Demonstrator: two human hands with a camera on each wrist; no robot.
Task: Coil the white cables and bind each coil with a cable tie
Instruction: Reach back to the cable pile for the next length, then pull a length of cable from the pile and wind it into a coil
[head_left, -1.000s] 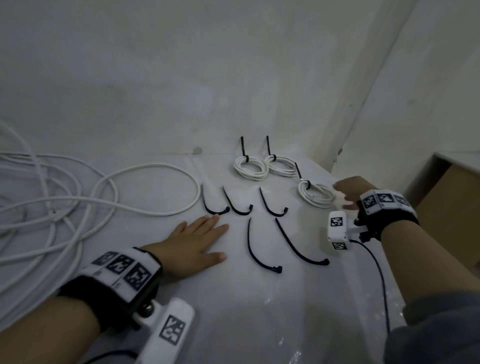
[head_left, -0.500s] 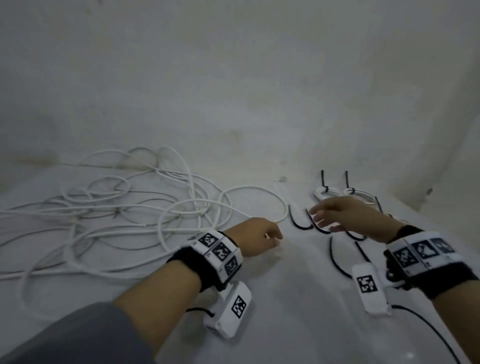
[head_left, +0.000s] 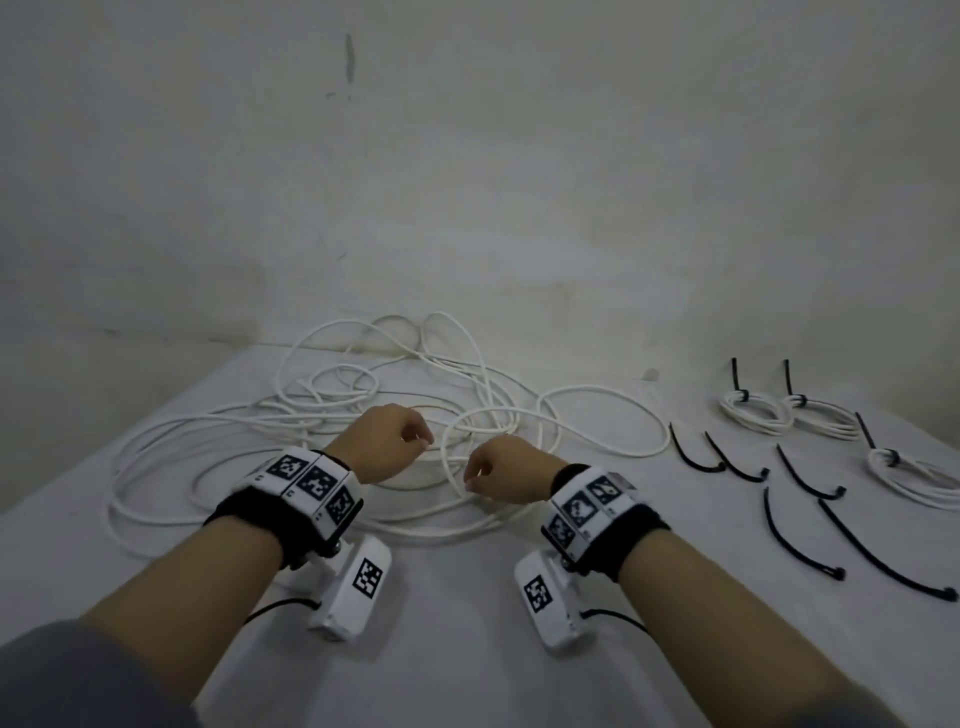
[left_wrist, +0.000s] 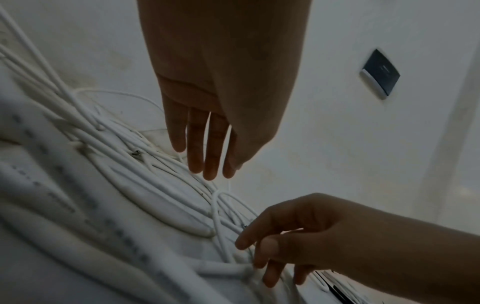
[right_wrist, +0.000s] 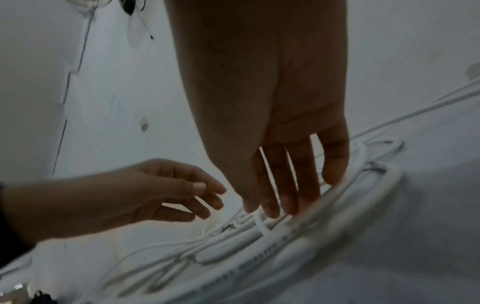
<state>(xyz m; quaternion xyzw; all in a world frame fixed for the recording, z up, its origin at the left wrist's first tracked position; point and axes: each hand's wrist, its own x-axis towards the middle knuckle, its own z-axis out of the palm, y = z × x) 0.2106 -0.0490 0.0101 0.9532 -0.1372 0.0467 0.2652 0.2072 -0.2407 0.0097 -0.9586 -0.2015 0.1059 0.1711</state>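
Cable (head_left: 332, 426), white and loose, sprawls in a tangle of overlapping loops across the left and middle of the table (head_left: 457, 675), reaching back to the wall. Both hands hang just above the near part of this tangle: the left hand (head_left: 382, 447) with fingers loosely extended and gripping nothing, as the left wrist view shows, and the right hand (head_left: 501, 475) beside it with its fingertips (right_wrist: 270, 211) reaching down among the strands; whether they press a strand or only brush it cannot be told, but no finger is curled round one. To the right of the tangle lie five black cable ties (head_left: 802, 538), unfastened and curved, apart from one another. Farther right and toward the wall sit three finished coils (head_left: 753, 410), each bound by a black tie whose tail sticks up. Both wrists wear black bands with patterned marker squares (head_left: 306, 478).
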